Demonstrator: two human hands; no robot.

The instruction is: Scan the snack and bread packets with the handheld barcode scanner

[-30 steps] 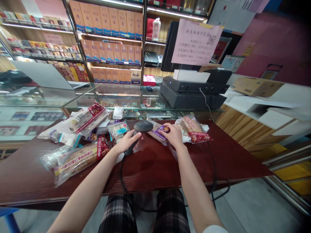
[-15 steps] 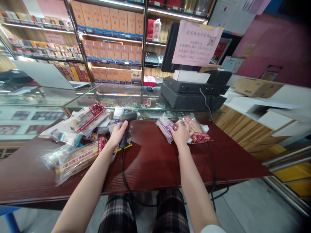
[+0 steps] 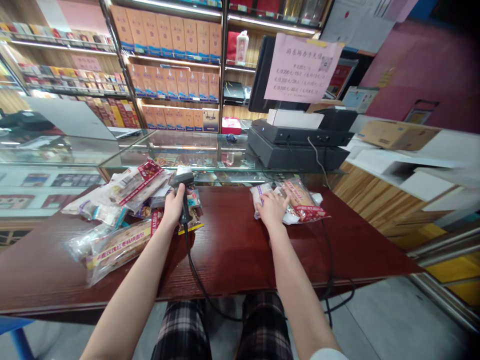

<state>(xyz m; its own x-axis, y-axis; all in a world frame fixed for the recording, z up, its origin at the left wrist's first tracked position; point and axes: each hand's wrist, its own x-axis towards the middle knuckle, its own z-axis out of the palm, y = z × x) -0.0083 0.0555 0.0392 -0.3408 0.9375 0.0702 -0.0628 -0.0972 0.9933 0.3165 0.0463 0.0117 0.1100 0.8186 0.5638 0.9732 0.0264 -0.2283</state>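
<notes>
My left hand (image 3: 174, 204) is wrapped round the handle of a black barcode scanner (image 3: 185, 204), its head pointing forward and its cable hanging toward me. My right hand (image 3: 272, 207) lies with fingers spread over a white and purple bread package (image 3: 258, 194) on the right of the table. Touching that package is a clear bag of bread with a red label (image 3: 300, 199). Left of the scanner is a pile of packaged bread, with a red-banded bag (image 3: 140, 185) on top and a long walnut bread bag (image 3: 122, 244) in front. Small snack packs (image 3: 194, 212) lie behind the scanner.
The dark red table (image 3: 232, 250) meets a glass display counter (image 3: 210, 150). On the counter stand a black cash register (image 3: 300, 145) and a monitor with a pink notice (image 3: 303, 69). The scanner's black cable (image 3: 195, 275) loops over the front edge. A blue stool (image 3: 17, 330) is at lower left.
My left hand has drawn the scanner left toward the pile. My right hand has set the purple-banded package down against the bread at right, turning it, and its fingers have spread.
</notes>
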